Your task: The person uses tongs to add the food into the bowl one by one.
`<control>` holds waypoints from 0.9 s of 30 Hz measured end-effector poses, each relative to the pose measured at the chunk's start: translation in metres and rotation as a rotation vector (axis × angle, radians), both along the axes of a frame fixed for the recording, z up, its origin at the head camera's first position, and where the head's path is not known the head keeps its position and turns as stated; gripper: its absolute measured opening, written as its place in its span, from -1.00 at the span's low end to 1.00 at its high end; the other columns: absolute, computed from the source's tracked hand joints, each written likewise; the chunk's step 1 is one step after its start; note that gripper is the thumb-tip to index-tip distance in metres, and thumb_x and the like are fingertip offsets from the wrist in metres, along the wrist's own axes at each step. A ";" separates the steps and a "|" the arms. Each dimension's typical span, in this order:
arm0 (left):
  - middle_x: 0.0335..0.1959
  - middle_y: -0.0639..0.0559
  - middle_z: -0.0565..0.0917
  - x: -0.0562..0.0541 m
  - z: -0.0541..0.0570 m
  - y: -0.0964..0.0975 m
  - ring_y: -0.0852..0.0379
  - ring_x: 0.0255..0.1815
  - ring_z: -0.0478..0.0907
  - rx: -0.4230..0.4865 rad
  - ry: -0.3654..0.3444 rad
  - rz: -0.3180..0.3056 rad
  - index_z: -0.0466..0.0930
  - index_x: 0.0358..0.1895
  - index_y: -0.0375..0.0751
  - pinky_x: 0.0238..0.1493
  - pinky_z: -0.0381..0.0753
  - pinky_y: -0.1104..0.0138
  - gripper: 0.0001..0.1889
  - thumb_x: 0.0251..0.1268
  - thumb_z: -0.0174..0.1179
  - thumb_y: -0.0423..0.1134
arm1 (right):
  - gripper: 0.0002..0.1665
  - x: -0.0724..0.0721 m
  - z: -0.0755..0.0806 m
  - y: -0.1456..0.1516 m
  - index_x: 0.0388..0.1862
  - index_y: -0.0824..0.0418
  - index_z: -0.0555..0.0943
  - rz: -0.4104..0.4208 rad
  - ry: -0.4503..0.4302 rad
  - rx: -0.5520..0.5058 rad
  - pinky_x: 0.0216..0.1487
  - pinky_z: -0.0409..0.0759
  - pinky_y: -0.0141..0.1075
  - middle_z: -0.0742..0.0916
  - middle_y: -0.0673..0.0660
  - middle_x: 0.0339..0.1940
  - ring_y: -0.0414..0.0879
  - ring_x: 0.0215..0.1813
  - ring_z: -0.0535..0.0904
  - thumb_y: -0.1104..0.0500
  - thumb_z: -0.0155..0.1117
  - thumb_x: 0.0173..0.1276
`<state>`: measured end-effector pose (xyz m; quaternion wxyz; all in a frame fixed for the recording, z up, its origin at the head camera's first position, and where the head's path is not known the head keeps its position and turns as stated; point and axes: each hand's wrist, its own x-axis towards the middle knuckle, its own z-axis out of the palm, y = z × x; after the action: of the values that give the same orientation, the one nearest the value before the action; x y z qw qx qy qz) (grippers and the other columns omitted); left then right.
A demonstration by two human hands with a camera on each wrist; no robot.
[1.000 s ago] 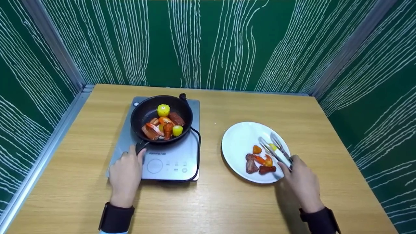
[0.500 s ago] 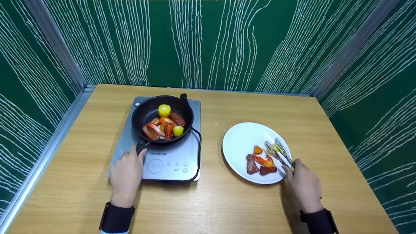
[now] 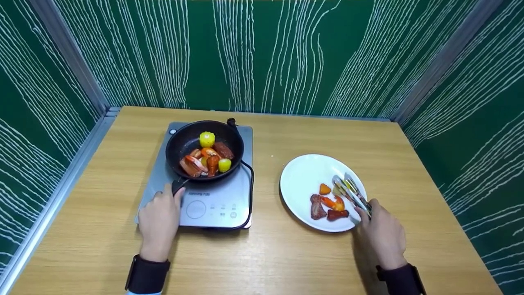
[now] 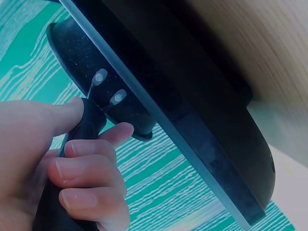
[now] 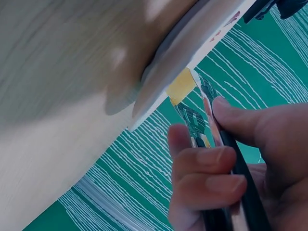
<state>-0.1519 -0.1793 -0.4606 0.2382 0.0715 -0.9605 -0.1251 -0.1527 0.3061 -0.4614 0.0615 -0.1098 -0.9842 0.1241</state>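
Note:
My left hand [image 3: 160, 221] grips the black handle [image 4: 86, 122] of a frying pan [image 3: 184, 139], fingers wrapped round it in the left wrist view. Inside the pan lie yellow corn pieces [image 3: 207, 139], shrimp and browned meat. At the right, my right hand [image 3: 384, 233] holds metal tongs [image 5: 211, 115] with dark grips. Their tips sit around a yellow corn piece [image 5: 182, 86] on the white plate [image 3: 301, 176]. Beside it on the plate are a shrimp [image 3: 333, 202], an orange chunk [image 3: 324, 189], a meat piece [image 3: 317, 207] and a reddish-brown piece [image 3: 337, 214].
Under the pan is a silver induction cooker [image 3: 204, 217], its black cord [image 3: 251, 192] running down the right side. The wooden table [image 3: 262, 258] is bounded by green walls with white streaks [image 3: 270, 53].
The tongs' tips have come closer together around the yellow corn piece, and my right hand has shifted slightly. My left hand still holds the pan handle.

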 end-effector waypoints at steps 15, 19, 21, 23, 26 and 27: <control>-0.60 -0.29 0.62 0.000 0.001 0.001 -0.20 -0.73 0.55 -0.016 0.023 -0.004 0.61 0.00 -0.43 -0.72 0.45 0.04 -0.58 0.51 0.19 -0.03 | -0.54 -0.010 0.023 -0.033 -0.02 0.36 0.54 0.155 0.086 -0.048 -0.55 0.23 -0.28 0.56 0.15 -0.52 -0.05 -0.55 0.40 -0.04 0.32 0.47; -0.59 -0.30 0.62 0.000 0.002 0.001 -0.20 -0.72 0.56 -0.012 0.018 -0.008 0.60 0.01 -0.43 -0.71 0.46 0.04 -0.58 0.51 0.19 -0.03 | -0.60 -0.021 0.032 -0.052 -0.08 0.30 0.55 0.224 0.170 -0.065 -0.54 0.25 -0.24 0.54 0.11 -0.54 -0.03 -0.55 0.40 -0.03 0.33 0.46; -0.59 -0.29 0.62 0.000 0.002 0.001 -0.18 -0.73 0.55 -0.013 0.016 -0.007 0.60 0.02 -0.42 -0.72 0.45 0.05 -0.57 0.51 0.18 -0.03 | -0.63 -0.029 0.036 -0.064 -0.12 0.28 0.56 0.258 0.215 -0.068 -0.53 0.29 -0.19 0.55 0.10 -0.55 -0.02 -0.54 0.41 -0.02 0.34 0.45; -0.59 -0.29 0.62 0.000 0.002 0.001 -0.16 -0.74 0.53 -0.015 0.013 -0.007 0.60 0.02 -0.42 -0.72 0.44 0.07 -0.57 0.52 0.18 -0.02 | -0.66 -0.037 0.041 -0.077 -0.17 0.25 0.56 0.288 0.255 -0.076 -0.52 0.32 -0.15 0.56 0.09 -0.56 -0.01 -0.55 0.42 -0.02 0.36 0.44; -0.59 -0.28 0.62 0.000 0.002 0.000 -0.14 -0.75 0.52 -0.014 0.010 -0.004 0.61 0.03 -0.41 -0.73 0.43 0.09 -0.57 0.52 0.17 -0.01 | -0.66 -0.052 0.049 -0.100 -0.20 0.21 0.56 0.336 0.282 -0.096 -0.49 0.37 -0.09 0.58 0.07 -0.56 0.00 -0.55 0.45 -0.05 0.36 0.44; -0.59 -0.28 0.62 0.000 0.001 0.000 -0.14 -0.74 0.52 -0.012 0.011 -0.003 0.61 0.02 -0.41 -0.73 0.43 0.08 -0.57 0.52 0.18 -0.01 | -0.65 -0.057 0.051 -0.108 -0.19 0.20 0.57 0.352 0.287 -0.105 -0.48 0.39 -0.09 0.59 0.07 -0.55 -0.01 -0.54 0.46 -0.07 0.35 0.44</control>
<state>-0.1522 -0.1790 -0.4592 0.2436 0.0678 -0.9600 -0.1201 -0.2094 0.1977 -0.4103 0.1725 0.0792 -0.9616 0.1983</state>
